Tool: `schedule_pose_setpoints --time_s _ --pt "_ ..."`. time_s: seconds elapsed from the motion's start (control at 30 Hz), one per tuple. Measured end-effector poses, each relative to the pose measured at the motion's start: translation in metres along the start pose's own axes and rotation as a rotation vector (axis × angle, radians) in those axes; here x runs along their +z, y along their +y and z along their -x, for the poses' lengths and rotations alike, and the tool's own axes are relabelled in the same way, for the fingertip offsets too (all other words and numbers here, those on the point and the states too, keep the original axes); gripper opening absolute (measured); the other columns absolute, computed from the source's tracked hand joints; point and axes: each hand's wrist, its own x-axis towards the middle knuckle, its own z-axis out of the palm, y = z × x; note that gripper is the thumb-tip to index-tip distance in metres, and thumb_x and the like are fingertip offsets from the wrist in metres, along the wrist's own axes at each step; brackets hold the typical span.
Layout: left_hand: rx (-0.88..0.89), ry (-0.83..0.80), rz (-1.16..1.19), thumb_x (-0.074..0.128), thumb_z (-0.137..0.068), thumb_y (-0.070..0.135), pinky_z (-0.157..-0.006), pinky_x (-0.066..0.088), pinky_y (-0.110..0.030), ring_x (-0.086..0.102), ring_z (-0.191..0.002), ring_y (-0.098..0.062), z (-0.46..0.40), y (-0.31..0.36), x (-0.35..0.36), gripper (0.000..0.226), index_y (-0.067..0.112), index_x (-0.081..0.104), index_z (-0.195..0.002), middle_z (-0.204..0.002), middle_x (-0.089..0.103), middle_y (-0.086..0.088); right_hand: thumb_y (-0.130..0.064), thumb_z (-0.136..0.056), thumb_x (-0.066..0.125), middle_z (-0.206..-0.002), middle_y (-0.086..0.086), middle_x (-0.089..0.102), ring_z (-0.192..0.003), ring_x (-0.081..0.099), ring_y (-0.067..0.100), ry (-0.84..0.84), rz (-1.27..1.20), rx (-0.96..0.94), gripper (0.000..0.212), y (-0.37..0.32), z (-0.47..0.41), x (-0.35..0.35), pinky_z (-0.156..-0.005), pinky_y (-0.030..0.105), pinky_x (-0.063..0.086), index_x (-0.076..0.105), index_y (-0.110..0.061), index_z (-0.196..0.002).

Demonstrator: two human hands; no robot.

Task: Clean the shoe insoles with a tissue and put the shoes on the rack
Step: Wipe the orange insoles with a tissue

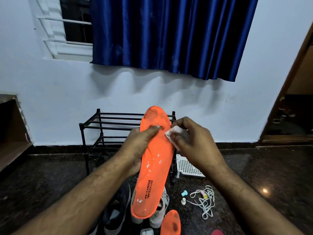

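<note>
Two hands are sharing the job: my left hand (135,146) is gripping the orange insole (153,160) upright above the shoes (118,209) so its dirty face is turning toward me, while my right hand (189,141) is pinching the tissue (174,132) against its edge.

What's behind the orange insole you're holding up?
The black shoe rack against the wall; the held insole hides its right part. Below it, light shoes are partly covered.
</note>
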Motion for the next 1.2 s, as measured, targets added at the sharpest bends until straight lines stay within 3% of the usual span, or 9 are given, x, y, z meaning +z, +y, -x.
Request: schedule_pose_setpoints --time_s 0.13,0.27,0.37,0.53,0.67,0.83,0.93,1.1,1.2 --pt "0.049 -0.041 -0.157 0.068 -0.093 0.017 -0.069 0.057 -0.041 0.067 -0.068 -0.028 0.002 -0.002 -0.007 0.014 0.004 0.072 -0.099 -0.083 0.072 -0.018 -0.023 -0.09 0.075 -0.092 -0.011 0.073 -0.086 0.067 -0.002 0.22 -0.119 0.033 0.01 0.001 -0.005 -0.01 -0.073 0.011 0.047 0.07 -0.02 -0.098" --pt "0.093 -0.121 -0.22 0.068 -0.094 0.012 -0.067 0.053 -0.035 0.064 -0.065 -0.025 0.001 -0.007 -0.004 0.006 0.009 0.073 -0.094 -0.079 0.07 -0.015 -0.03 -0.086 0.076 -0.097 -0.003 0.073 -0.091 0.069 0.013 0.12 -0.249 0.016 0.018 0.0 -0.01 -0.005 -0.079 0.031 0.054 0.074 -0.017 -0.1" --pt "0.096 -0.172 -0.232 0.066 -0.094 0.008 -0.062 0.052 -0.029 0.062 -0.06 -0.021 0.001 -0.009 0.0 0.009 0.01 0.072 -0.088 -0.075 0.067 -0.013 -0.026 -0.086 0.077 -0.091 -0.008 0.066 -0.085 0.064 0.01 0.018 -0.003 -0.056 0.014 0.006 -0.01 0.003 -0.075 0.03 0.05 0.075 -0.021 -0.099" --pt "0.055 -0.16 -0.265 0.068 -0.093 0.011 -0.061 0.054 -0.031 0.064 -0.057 -0.024 -0.001 -0.009 -0.002 0.007 0.006 0.071 -0.09 -0.075 0.071 -0.015 -0.023 -0.089 0.071 -0.087 -0.008 0.065 -0.08 0.063 0.008 0.309 0.077 -0.063 0.003 0.01 -0.015 -0.013 -0.073 0.032 0.051 0.07 -0.024 -0.091" --pt "0.066 -0.183 -0.246 0.068 -0.092 0.009 -0.057 0.052 -0.028 0.062 -0.056 -0.022 -0.003 -0.011 -0.001 0.004 0.007 0.071 -0.09 -0.072 0.068 -0.014 -0.026 -0.084 0.074 -0.083 -0.009 0.069 -0.077 0.064 0.004 -0.023 -0.008 -0.017 0.005 0.004 -0.011 -0.002 -0.07 0.032 0.053 0.073 -0.026 -0.089" --pt "0.038 -0.176 -0.274 0.073 -0.084 0.014 -0.069 0.053 -0.037 0.064 -0.066 -0.028 -0.005 -0.013 -0.003 0.021 0.0 0.07 -0.099 -0.081 0.071 -0.019 -0.027 -0.087 0.07 -0.08 -0.011 0.068 -0.076 0.063 0.006 0.245 0.04 0.008 0.004 0.012 -0.016 -0.011 -0.067 0.031 0.05 0.067 -0.025 -0.087" --pt "0.031 -0.208 -0.232 0.068 -0.079 0.011 -0.069 0.048 -0.038 0.056 -0.073 -0.031 -0.001 -0.013 0.0 0.025 -0.002 0.068 -0.1 -0.085 0.063 -0.023 -0.031 -0.085 0.074 -0.077 -0.012 0.07 -0.071 0.062 0.003 -0.073 -0.09 0.065 0.009 0.01 -0.015 -0.001 -0.065 0.028 0.05 0.07 -0.025 -0.089" --pt "0.004 -0.135 -0.258 0.061 -0.089 0.0 -0.056 0.05 -0.025 0.057 -0.051 -0.019 -0.002 -0.008 -0.006 0.015 0.013 0.07 -0.09 -0.069 0.064 -0.01 -0.037 -0.092 0.066 -0.088 -0.008 0.064 -0.083 0.061 0.013 0.305 0.191 0.014 0.013 0.021 -0.017 -0.013 -0.07 0.036 0.05 0.062 -0.025 -0.09" --pt "0.007 -0.196 -0.25 0.065 -0.088 0.0 -0.058 0.051 -0.027 0.06 -0.058 -0.021 0.002 -0.007 -0.006 0.014 0.012 0.073 -0.093 -0.076 0.067 -0.014 -0.027 -0.09 0.072 -0.079 -0.007 0.067 -0.075 0.06 0.004 -0.011 -0.15 -0.01 0.01 0.002 -0.014 -0.002 -0.064 0.027 0.046 0.065 -0.019 -0.089"
